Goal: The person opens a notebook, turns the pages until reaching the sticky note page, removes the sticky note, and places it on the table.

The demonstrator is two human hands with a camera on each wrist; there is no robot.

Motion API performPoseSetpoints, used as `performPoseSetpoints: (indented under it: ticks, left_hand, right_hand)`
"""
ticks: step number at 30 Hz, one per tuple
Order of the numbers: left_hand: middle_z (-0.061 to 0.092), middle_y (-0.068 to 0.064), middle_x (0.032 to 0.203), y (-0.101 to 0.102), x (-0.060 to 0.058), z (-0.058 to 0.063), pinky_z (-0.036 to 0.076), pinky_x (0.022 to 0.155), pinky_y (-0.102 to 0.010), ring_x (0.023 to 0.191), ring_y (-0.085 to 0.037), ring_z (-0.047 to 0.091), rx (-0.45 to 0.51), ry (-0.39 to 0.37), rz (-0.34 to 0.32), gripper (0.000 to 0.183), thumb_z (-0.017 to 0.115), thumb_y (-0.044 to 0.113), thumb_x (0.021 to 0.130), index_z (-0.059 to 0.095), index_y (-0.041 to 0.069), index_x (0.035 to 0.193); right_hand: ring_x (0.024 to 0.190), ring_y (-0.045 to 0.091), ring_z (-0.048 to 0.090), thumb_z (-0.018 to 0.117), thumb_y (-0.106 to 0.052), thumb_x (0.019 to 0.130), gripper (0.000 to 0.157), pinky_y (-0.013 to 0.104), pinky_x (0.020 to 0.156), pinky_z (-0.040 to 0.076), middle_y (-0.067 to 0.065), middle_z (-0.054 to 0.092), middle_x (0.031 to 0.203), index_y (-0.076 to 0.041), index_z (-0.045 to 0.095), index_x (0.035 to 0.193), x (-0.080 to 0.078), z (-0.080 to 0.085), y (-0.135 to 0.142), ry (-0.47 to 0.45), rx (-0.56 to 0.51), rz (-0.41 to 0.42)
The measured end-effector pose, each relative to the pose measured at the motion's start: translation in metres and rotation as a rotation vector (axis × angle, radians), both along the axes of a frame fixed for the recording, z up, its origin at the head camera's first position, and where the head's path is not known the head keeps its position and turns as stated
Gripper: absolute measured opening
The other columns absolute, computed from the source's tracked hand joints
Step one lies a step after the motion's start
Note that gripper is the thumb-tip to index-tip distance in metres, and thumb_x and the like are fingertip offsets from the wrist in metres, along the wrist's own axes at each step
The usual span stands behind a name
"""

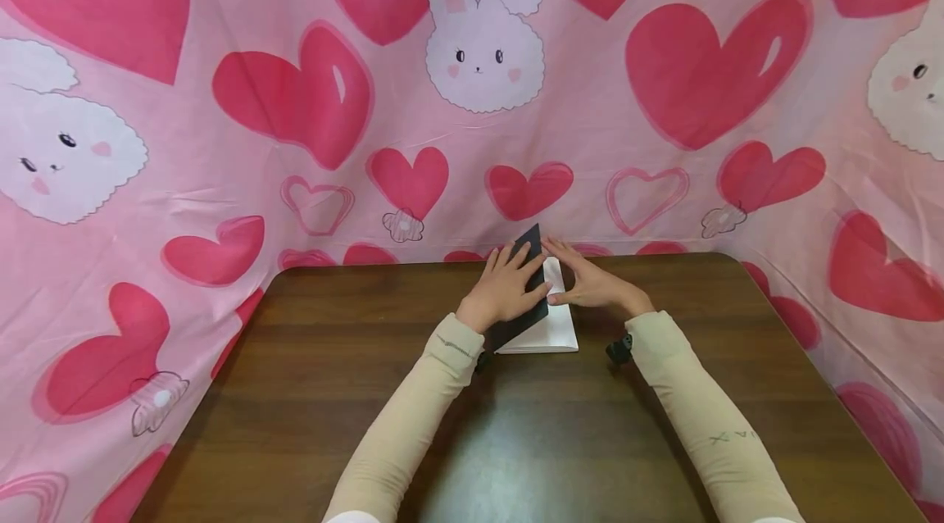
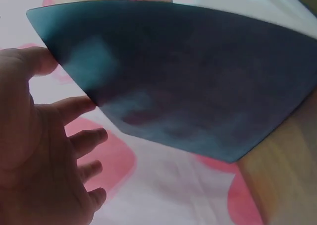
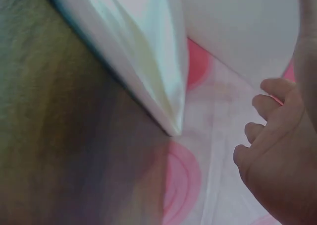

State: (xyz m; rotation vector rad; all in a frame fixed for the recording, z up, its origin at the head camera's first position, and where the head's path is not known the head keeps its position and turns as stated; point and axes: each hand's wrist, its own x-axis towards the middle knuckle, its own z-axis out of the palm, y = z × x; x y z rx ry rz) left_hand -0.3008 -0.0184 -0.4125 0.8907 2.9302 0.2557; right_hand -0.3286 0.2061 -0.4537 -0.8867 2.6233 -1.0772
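Observation:
A thin book with a dark cover point(image 1: 519, 326) and white pages point(image 1: 556, 326) lies near the back of the table. Its cover is tilted up off the pages. My left hand point(image 1: 505, 289) holds the cover by its edge; the thumb and one finger meet that edge in the left wrist view, their tips partly hidden. The other fingers are loosely bent. My right hand point(image 1: 593, 285) is on the page side, fingers near the cover's upper corner, thumb beside the left thumb. In the right wrist view the cover's pale inner side point(image 3: 237, 27) shows next to the right fingers.
The brown wooden table point(image 1: 354, 425) ends just behind the book. A pink cloth point(image 1: 457, 129) with hearts and rabbits hangs behind and on both sides. A small black device point(image 1: 619, 349) sits at the right wrist.

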Motion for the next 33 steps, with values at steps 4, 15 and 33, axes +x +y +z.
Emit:
performPoseSetpoints:
  ticks: [4, 15, 33]
  left_hand:
    - [0.020, -0.004, 0.170, -0.003, 0.003, 0.010, 0.006, 0.126, -0.052, 0.158, -0.033, 0.009, -0.060, 0.060, 0.029, 0.063, 0.039, 0.054, 0.104, 0.031, 0.028, 0.161]
    - [0.024, -0.006, 0.169, -0.044, 0.000, 0.029, 0.007, 0.126, -0.054, 0.157, -0.035, 0.011, -0.013, 0.100, 0.060, 0.062, 0.044, 0.046, 0.101, 0.038, 0.024, 0.159]
    - [0.032, -0.016, 0.165, -0.123, 0.000, -0.005, 0.011, 0.123, -0.063, 0.155, -0.039, 0.017, -0.090, -0.001, 0.264, 0.054, 0.054, 0.030, 0.101, 0.049, 0.010, 0.151]
  right_hand:
    - [0.154, 0.050, -0.004, 0.083, -0.048, 0.082, 0.116, 0.074, 0.116, 0.008, 0.023, 0.002, 0.169, -0.010, 0.011, 0.164, 0.001, -0.011, -0.003, -0.038, 0.075, -0.033]
    - [0.153, 0.051, -0.007, 0.082, -0.048, 0.083, 0.118, 0.070, 0.119, 0.002, 0.026, 0.002, 0.168, 0.004, 0.010, 0.161, 0.005, -0.036, 0.004, -0.128, 0.270, 0.018]
    - [0.152, 0.051, -0.009, 0.083, -0.048, 0.082, 0.124, 0.072, 0.117, 0.001, 0.026, -0.006, 0.168, 0.003, 0.002, 0.161, 0.008, -0.033, 0.012, -0.166, 0.287, 0.039]
